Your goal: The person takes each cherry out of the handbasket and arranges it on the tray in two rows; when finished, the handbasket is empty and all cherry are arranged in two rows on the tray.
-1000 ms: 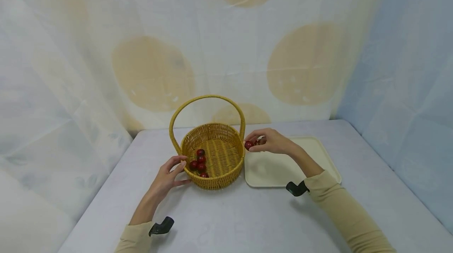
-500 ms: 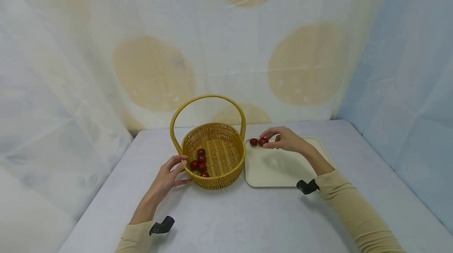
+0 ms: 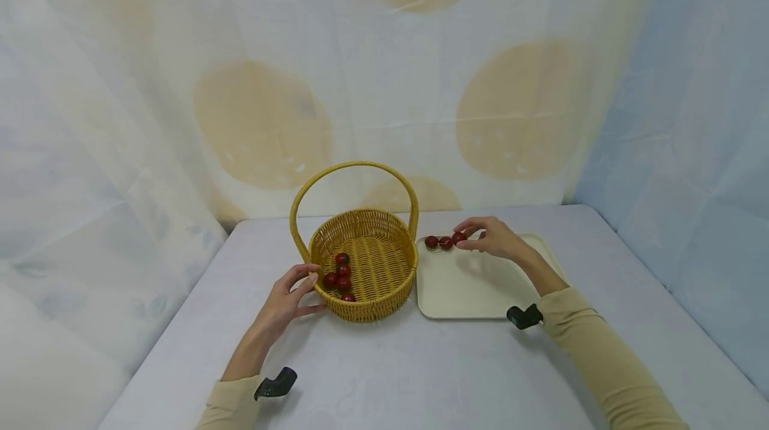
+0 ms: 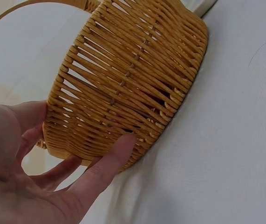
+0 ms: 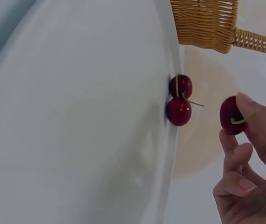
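My left hand (image 3: 287, 293) holds the yellow wicker basket (image 3: 363, 310) at its left rim. In the left wrist view one digit presses the outer weave while other fingers meet the rim. Several dark red cherries (image 3: 342, 270) lie inside the basket, toward its left. My right hand (image 3: 495, 240) pinches a cherry (image 5: 232, 115) with a green stem between thumb and finger, over the far side of the cream tray (image 3: 462, 290). Two more cherries (image 5: 179, 111) sit side by side along the tray's far edge, apart from the held one.
The basket's tall arched handle (image 3: 353, 164) stands upright. Basket and tray are close together on a white-covered table (image 3: 384, 376). Patterned cloth (image 3: 390, 83) hangs behind and on both sides.
My right hand moved right from beside the basket over the tray. Two cherries now lie in a row on its far edge, and the hand holds another. The left hand stays put.
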{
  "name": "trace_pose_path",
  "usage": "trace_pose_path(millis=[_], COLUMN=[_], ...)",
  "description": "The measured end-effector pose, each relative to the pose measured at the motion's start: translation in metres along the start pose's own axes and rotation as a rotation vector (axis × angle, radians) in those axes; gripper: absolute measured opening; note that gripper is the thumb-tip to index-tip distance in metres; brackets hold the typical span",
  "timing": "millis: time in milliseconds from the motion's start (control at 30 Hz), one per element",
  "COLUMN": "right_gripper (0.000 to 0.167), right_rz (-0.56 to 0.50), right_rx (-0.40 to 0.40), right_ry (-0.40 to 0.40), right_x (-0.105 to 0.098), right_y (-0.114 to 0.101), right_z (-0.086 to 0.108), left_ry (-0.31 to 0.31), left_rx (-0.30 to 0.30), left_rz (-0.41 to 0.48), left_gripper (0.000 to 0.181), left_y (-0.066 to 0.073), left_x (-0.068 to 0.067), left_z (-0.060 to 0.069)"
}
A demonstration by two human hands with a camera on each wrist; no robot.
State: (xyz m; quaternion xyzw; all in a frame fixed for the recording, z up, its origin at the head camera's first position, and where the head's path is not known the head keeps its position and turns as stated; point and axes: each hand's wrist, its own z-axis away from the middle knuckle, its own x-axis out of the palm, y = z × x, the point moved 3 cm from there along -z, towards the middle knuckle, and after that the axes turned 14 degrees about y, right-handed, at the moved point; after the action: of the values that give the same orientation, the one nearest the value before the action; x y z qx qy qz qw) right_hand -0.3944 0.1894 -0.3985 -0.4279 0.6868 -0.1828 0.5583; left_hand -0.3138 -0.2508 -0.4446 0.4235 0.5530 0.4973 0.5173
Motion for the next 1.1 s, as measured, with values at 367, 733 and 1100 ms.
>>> trace_pose_path(millis=[367, 733, 1100], right_gripper=[0.042, 0.04, 0.04], right_rz=[0.065, 0.095, 0.118], right_rx=[0.081, 0.177, 0.227], right_ry=[0.11, 0.138, 0.153], right_x=[0.003, 0.016, 0.022], right_y=[0.018, 0.03, 0.039], right_z=[-0.008, -0.014, -0.02], left_ry=[-0.005, 0.006, 0.007], left_rx=[-0.007, -0.012, -0.013], left_rz=[0.013, 0.003, 0.0], left_gripper=[0.047, 0.043, 0.045], left_y=[0.001, 0.001, 0.0], left_x=[0.0, 0.001, 0.001], left_z=[0.0, 0.0, 0.0])
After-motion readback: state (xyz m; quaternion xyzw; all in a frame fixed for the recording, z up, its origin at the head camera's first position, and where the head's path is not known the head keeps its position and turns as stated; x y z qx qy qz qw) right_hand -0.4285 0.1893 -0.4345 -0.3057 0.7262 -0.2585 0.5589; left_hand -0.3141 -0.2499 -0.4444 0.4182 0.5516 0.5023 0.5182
